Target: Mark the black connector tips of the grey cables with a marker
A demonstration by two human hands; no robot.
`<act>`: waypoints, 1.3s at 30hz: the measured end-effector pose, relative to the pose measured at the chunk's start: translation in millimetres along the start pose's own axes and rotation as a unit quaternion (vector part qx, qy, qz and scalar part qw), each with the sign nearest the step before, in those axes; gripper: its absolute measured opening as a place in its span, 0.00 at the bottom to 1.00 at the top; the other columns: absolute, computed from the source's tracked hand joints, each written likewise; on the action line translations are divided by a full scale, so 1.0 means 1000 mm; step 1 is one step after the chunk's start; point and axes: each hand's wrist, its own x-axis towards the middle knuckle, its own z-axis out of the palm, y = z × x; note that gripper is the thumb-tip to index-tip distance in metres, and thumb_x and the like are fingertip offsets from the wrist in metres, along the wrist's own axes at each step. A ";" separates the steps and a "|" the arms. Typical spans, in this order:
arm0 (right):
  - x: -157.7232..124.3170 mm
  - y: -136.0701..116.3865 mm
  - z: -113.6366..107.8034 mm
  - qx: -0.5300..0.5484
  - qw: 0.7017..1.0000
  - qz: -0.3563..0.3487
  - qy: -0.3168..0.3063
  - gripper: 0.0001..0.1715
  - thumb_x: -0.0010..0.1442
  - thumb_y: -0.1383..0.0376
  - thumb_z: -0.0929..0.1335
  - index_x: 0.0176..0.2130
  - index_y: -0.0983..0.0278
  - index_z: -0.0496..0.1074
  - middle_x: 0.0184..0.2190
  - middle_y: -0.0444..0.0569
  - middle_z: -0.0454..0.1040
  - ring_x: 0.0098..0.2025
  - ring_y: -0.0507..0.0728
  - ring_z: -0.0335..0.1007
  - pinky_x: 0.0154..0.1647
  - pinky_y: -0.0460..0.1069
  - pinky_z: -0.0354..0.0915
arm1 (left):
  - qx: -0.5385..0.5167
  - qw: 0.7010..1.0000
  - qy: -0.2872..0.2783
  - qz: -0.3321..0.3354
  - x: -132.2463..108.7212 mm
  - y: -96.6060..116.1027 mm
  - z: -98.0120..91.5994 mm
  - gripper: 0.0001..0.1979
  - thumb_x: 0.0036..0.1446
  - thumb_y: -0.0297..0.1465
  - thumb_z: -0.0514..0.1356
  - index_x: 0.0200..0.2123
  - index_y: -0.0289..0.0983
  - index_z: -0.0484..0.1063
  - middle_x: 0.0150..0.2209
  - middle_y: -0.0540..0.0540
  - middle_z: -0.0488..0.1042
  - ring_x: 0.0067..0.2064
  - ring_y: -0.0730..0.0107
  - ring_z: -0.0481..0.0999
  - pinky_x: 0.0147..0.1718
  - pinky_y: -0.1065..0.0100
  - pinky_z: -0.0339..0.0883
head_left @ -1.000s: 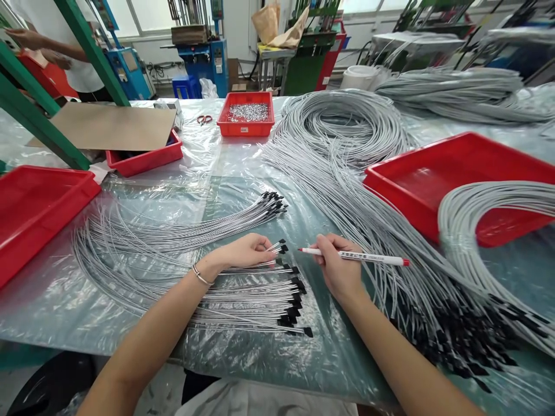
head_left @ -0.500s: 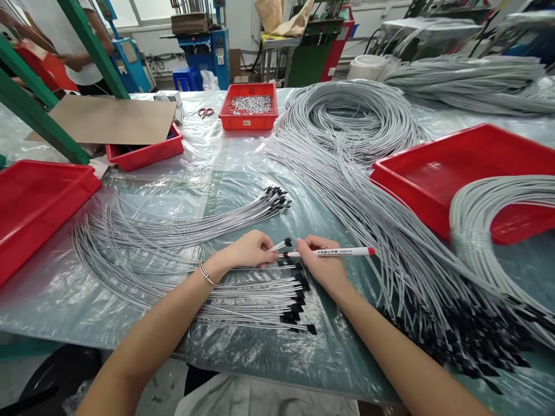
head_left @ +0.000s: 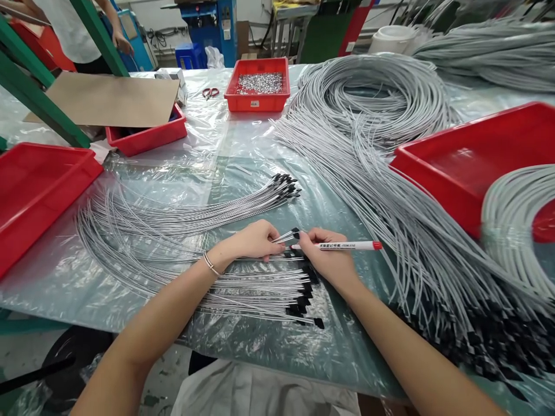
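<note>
My left hand (head_left: 261, 239) pinches a few thin grey cables near their black-tipped ends (head_left: 295, 233). Close beside it, my right hand (head_left: 330, 257) grips a white marker pen (head_left: 352, 245) with a red end pointing right. The pen's tip points left, at the cables by my left fingers; whether it touches them I cannot tell. Below my left hand lies a row of grey cables (head_left: 260, 283) with black connectors (head_left: 303, 294) at their right ends. Above it, another bundle of cables (head_left: 217, 218) curves back to the left, its black ends (head_left: 286, 186) gathered together.
A large cable coil (head_left: 373, 98) and a thick loose bundle (head_left: 390, 202) fill the right side. Red trays stand left (head_left: 39, 196) and right (head_left: 468, 150). A red bin (head_left: 257, 103) of small metal parts, scissors (head_left: 210, 92) and cardboard (head_left: 108, 101) lie behind. A co-worker (head_left: 71, 29) stands far left.
The view has tilted down and shifted slightly. Both my hands stay together at the cable ends, the pen still in my right hand. The co-worker's arm has moved.
</note>
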 end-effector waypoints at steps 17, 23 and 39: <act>0.003 -0.001 -0.016 0.276 0.959 0.038 0.050 0.20 0.52 0.61 0.67 0.16 0.69 0.61 0.14 0.45 0.56 0.17 0.48 0.48 0.19 0.46 0.46 | 0.010 0.998 0.029 0.047 -0.006 0.003 -0.008 0.23 0.47 0.48 0.51 0.18 0.32 0.60 0.16 0.52 0.54 0.19 0.88 0.49 0.19 0.77 0.43; 0.005 -0.007 -0.018 0.401 0.910 0.070 0.071 0.20 0.49 0.61 0.69 0.15 0.68 0.61 0.11 0.44 0.52 0.15 0.48 0.45 0.18 0.46 0.43 | -0.045 0.998 0.018 0.041 -0.001 -0.001 -0.006 0.26 0.47 0.52 0.47 0.30 0.34 0.68 0.27 0.48 0.70 0.21 0.85 0.56 0.20 0.77 0.50; 0.005 -0.005 -0.007 0.086 0.995 0.000 0.051 0.20 0.53 0.60 0.63 0.17 0.69 0.62 0.14 0.45 0.56 0.19 0.48 0.49 0.22 0.46 0.49 | 0.033 0.997 0.061 0.030 0.001 0.000 0.002 0.20 0.48 0.46 0.49 0.23 0.34 0.66 0.22 0.50 0.70 0.23 0.83 0.63 0.23 0.78 0.52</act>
